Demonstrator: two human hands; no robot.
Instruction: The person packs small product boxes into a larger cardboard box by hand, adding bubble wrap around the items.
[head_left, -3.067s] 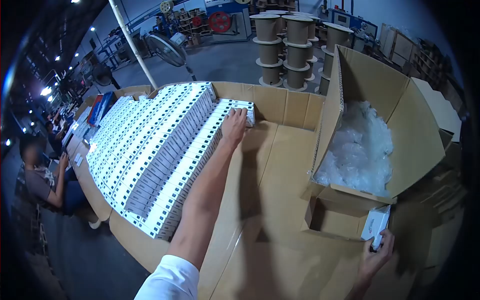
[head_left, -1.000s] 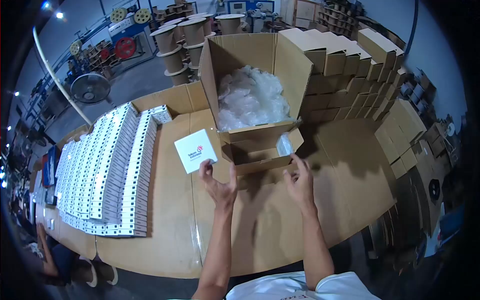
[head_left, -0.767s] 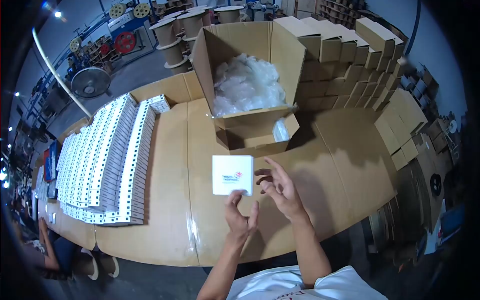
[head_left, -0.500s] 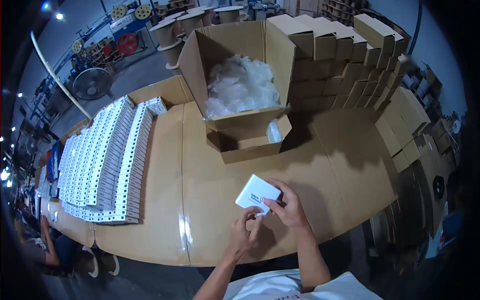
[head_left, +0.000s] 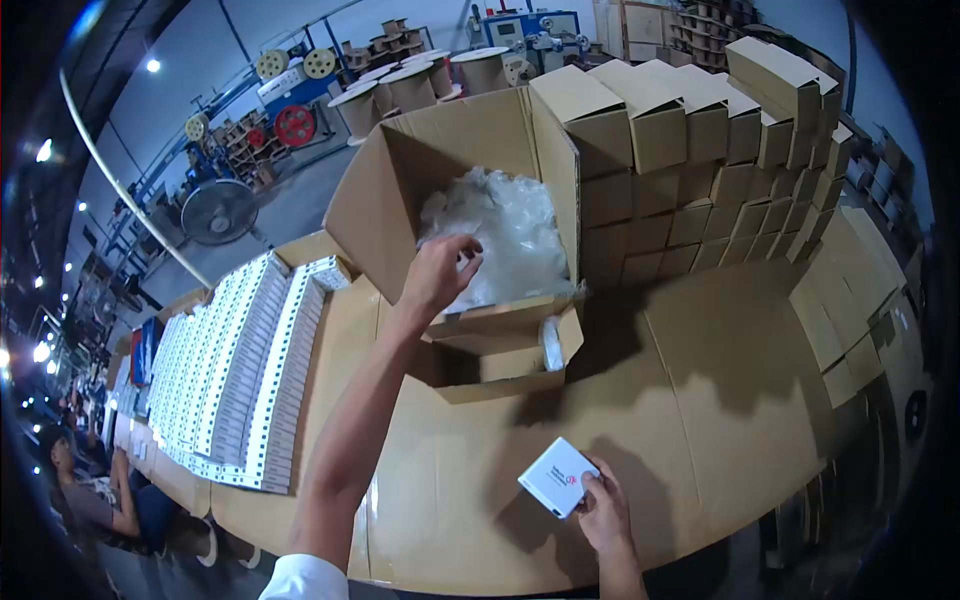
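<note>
Your left hand point(head_left: 440, 272) is stretched to the far side, over the front edge of the big open carton point(head_left: 400, 190). Its fingers are curled down onto the heap of clear plastic bags point(head_left: 505, 225) inside. I cannot tell whether they have pinched a bag or only rest on the heap, because the fingertips blend into the crumpled film.

Just in front of the carton sits a lower cardboard pocket point(head_left: 500, 365) with one more bit of clear plastic at its right end. It is hard to tell whether this is a separate box or the carton's own folded flaps.

Your right hand point(head_left: 605, 510) is at the near edge, clenched on the near right corner of a small white box point(head_left: 558, 477) with a red mark on its top. The box is tilted, low over the cardboard-covered tabletop point(head_left: 700, 380). It is unclear whether it touches the surface. Your wrist is cut off by the bottom of the view, and the print on the box is too small to read.

On the left, rows of white boxes point(head_left: 250, 370) stand packed side by side, and their far-left end fades into the dark rim. At the far right rises a stack of closed brown cartons point(head_left: 700, 130). A seated person point(head_left: 80, 495) at the near left is partly lost in the rim.
</note>
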